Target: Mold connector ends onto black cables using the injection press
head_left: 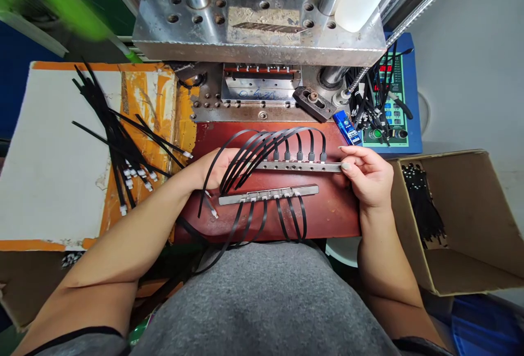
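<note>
Two narrow metal fixture bars lie on a red-brown work plate (327,208). My right hand (366,173) pinches the right end of the far bar (298,166), which carries several black flat cables (262,143) arching leftward. My left hand (221,165) is closed around those cables at the bar's left end. The near bar (268,194) lies free, with its own black cables hanging toward my lap.
A metal press (262,12) with its mould (261,84) stands just behind the plate. A loose pile of black cables (118,137) lies on the white and orange board at left. A cardboard box (450,219) with cables sits at right, beside a blue control panel (393,105).
</note>
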{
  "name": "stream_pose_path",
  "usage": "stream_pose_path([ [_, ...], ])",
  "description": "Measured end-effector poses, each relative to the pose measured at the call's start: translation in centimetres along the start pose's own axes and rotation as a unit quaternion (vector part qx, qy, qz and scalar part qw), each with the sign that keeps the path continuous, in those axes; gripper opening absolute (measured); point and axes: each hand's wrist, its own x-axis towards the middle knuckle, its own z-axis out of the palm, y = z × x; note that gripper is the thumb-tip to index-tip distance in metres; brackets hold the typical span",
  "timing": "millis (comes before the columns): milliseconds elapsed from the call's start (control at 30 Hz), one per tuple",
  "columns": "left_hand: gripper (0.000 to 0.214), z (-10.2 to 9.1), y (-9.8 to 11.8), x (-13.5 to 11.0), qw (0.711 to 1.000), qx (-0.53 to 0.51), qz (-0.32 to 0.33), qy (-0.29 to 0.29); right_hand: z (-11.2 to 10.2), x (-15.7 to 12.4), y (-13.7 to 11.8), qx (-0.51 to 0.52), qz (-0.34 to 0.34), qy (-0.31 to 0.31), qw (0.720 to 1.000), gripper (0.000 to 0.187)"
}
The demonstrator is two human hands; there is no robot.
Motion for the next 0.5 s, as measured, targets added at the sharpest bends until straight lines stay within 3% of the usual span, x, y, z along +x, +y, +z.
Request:
stream_pose_path([
  [267,0.020,0.5,1.4,0.3,0.982,-0.116,-0.140,0.046,0.1,0.0,-0.2,0.026,-0.008,-0.001,1.000,0.030],
  [400,0.019,0.6,1.5,0.3,0.981,-0.118,-0.149,0.042,0.2,0.1,-0.2,0.019,0.002,0.001,1.000,0.030],
  [500,0.020,0.6,1.5,0.3,0.991,-0.060,-0.111,0.034,0.1,0.2,-0.1,-0.006,0.014,0.010,1.000,0.032],
])
